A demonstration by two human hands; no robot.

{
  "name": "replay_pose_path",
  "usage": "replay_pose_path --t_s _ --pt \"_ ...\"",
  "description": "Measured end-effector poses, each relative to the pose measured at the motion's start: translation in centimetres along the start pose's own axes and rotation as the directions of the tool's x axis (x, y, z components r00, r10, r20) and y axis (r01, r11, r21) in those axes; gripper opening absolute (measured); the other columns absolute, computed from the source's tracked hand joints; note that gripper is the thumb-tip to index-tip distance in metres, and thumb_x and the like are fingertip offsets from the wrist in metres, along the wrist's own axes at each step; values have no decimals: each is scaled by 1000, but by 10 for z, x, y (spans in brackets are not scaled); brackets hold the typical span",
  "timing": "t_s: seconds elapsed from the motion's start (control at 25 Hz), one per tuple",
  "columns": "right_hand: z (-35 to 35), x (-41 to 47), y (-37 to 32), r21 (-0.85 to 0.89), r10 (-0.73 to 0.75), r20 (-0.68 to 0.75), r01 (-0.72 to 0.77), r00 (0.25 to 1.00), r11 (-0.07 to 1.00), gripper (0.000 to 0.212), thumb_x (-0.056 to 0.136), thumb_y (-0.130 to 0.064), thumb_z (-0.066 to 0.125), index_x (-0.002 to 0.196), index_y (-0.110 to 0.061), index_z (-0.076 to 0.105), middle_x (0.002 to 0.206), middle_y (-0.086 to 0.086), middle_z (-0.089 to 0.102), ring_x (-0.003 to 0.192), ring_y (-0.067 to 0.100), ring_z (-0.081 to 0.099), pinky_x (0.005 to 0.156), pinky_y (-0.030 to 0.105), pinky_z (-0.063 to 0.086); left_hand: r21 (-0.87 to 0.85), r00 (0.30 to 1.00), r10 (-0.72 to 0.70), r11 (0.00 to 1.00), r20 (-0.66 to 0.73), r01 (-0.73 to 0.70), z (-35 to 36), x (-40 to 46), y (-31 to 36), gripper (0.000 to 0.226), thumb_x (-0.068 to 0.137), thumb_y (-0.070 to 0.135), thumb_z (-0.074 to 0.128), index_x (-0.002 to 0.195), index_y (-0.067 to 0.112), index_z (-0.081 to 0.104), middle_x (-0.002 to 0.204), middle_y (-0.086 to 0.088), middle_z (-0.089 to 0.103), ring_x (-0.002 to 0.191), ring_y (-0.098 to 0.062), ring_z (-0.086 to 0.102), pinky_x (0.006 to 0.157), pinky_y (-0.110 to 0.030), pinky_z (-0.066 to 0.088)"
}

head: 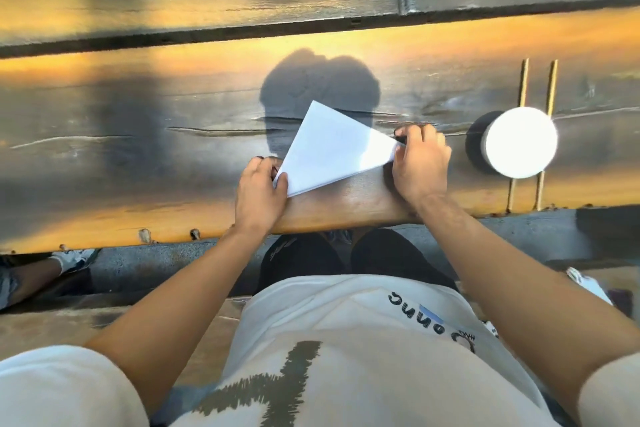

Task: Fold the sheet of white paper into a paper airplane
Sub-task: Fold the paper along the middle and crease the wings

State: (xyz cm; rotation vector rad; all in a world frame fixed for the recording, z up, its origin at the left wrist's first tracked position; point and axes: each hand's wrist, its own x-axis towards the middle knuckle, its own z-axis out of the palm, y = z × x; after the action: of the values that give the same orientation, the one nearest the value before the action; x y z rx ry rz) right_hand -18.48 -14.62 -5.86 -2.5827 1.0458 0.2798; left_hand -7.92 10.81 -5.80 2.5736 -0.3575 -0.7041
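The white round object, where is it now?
In the head view, the round object stands on the wooden table, right of the right hand and the paper.

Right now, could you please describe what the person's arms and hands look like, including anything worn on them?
Both forearms are bare. The left hand and right hand wear no gloves; no rings, watch or bracelets are visible. Short cream-white sleeves cover the upper arms, part of a cream-white T-shirt with dark printed markings.

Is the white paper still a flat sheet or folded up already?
Folded. The paper is a layered triangle, with the left hand and right hand pinching its corners.
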Motion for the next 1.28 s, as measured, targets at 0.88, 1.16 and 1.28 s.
replay_pose_path --t_s 0.88,1.16,1.28 --pt "-6 -21 6 41 -47 31 45 998 998 30 90 -19 59 120 -14 60 114 12 54 104 31 47 90 42 37 340 905 421 861 -63 -378 43 -20 37 27 92 14 63 119 11 67 103 -16 58 88 -34 53 78 -48 47" --pt "-8 -19 6 61 -41 107 34 993 998 27 94 -25 56 120 -17 57 117 6 53 108 26 46 97 38 37 340 934 356 877 13 -339 35 -14 40 24 93 16 64 115 10 69 101 -15 59 89 -36 55 77 -45 46" --pt "-14 -23 3 59 -46 136 38 990 998 28 96 -26 54 122 -17 57 119 6 52 111 26 45 99 38 36 309 953 294 902 71 -301 30 -11 46 26 96 18 57 117 8 67 107 -15 60 100 -37 56 84 -46 44"
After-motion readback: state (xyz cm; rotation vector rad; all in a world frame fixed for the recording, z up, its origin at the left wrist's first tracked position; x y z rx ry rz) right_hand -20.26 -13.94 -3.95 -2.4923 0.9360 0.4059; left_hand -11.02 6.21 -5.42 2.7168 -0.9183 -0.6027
